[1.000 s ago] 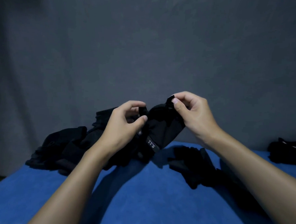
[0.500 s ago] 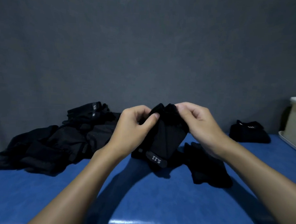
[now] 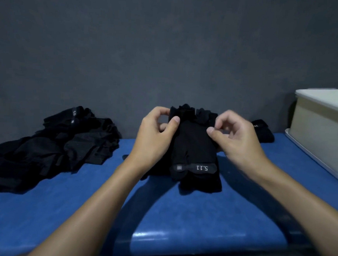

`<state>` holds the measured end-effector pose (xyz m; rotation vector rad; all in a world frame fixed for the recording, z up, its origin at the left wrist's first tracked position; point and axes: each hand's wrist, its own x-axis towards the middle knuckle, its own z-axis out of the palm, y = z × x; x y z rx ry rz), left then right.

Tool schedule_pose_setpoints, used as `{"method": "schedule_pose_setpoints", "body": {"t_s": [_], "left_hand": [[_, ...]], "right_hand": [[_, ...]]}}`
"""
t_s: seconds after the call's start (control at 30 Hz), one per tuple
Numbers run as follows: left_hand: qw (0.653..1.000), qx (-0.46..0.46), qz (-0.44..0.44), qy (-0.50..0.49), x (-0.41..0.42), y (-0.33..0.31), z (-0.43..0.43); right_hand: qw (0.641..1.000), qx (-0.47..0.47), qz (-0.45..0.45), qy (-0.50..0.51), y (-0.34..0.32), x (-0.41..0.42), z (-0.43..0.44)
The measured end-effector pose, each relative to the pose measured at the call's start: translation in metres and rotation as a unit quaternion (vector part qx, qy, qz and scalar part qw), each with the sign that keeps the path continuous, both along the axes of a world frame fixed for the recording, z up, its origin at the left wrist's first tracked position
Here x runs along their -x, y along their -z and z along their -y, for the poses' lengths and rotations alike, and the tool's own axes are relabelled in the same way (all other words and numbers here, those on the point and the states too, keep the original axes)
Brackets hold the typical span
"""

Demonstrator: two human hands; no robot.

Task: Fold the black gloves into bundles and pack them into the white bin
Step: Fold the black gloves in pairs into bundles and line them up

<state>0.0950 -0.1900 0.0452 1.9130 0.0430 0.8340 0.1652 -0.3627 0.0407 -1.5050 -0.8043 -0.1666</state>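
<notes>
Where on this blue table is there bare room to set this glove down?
Bare blue table lies between your forearms, nearer than the held glove, and between the right hand and white bin. Crowded: the glove pile at left.

I am looking at a blue table (image 3: 180, 214) that is carrying everything here, its near edge catching a glossy highlight. A loose pile of black gloves (image 3: 48, 154) is sprawling across its left side, reaching the back edge. Near the middle a black glove (image 3: 200, 186) is lying on the surface. A folded bundle (image 3: 263, 134) is sitting at the back, right of centre, and the white bin (image 3: 319, 121) is standing on a flat white tray (image 3: 314, 154) along the right edge.
</notes>
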Motion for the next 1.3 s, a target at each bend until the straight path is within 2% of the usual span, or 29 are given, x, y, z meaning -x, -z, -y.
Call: {"method": "schedule_pose_setpoints", "body": {"t_s": [0.23, 0.43, 0.6, 0.87, 0.97, 1.13, 1.3], "left_hand": [[0.997, 0.008, -0.048, 0.052, -0.014, 0.024, 0.004], [0.988, -0.091, -0.104, 0.075, -0.025, 0.045, -0.008], [0.982, -0.112, -0.148, 0.044, -0.028, 0.048, -0.007], [0.947, -0.210, -0.241, 0.025, -0.030, 0.058, -0.012], [0.946, -0.227, -0.232, 0.018, -0.029, 0.056, -0.011], [0.948, -0.239, -0.209, 0.010, -0.026, 0.052, -0.011], [0.940, -0.242, -0.239, 0.016, -0.022, 0.052, -0.014]], "right_hand": [[0.988, 0.124, -0.092, 0.019, 0.018, -0.014, 0.013], [0.966, 0.233, -0.109, 0.029, 0.031, -0.022, 0.013], [0.969, 0.204, -0.129, 0.044, 0.030, -0.030, 0.006], [0.944, 0.310, -0.094, 0.061, 0.034, -0.027, 0.006], [0.944, 0.311, -0.086, 0.066, 0.028, -0.023, 0.009], [0.949, 0.281, -0.135, 0.046, 0.021, -0.014, 0.012], [0.933, 0.327, -0.152, 0.018, 0.025, -0.011, 0.013]]}}
